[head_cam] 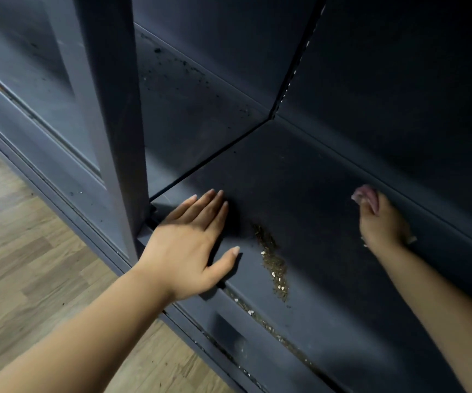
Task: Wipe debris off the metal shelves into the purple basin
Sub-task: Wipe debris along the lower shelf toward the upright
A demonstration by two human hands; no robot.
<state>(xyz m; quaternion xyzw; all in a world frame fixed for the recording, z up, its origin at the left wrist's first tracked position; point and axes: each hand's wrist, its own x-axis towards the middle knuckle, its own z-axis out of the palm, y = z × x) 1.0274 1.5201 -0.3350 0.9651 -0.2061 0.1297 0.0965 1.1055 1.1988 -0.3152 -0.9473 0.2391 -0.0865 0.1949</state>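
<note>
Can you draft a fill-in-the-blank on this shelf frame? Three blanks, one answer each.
1. The left hand lies flat, fingers straight, on the dark metal ____.
2. The right hand grips a pink ____ near the back of the shelf.
3. The debris lies in a line between the two ____.

Missing words: shelf; cloth; hands

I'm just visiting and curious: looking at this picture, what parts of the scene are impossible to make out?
Head view, the only one:
- The purple basin: not in frame at all.
- The pinkish cloth in the right hand: motion-blurred and mostly behind the fingers, so its shape is unclear.
- The brown crumbly debris beside the open left hand: too small to identify.
- The dark metal shelf: its back recess is lost in shadow.
</note>
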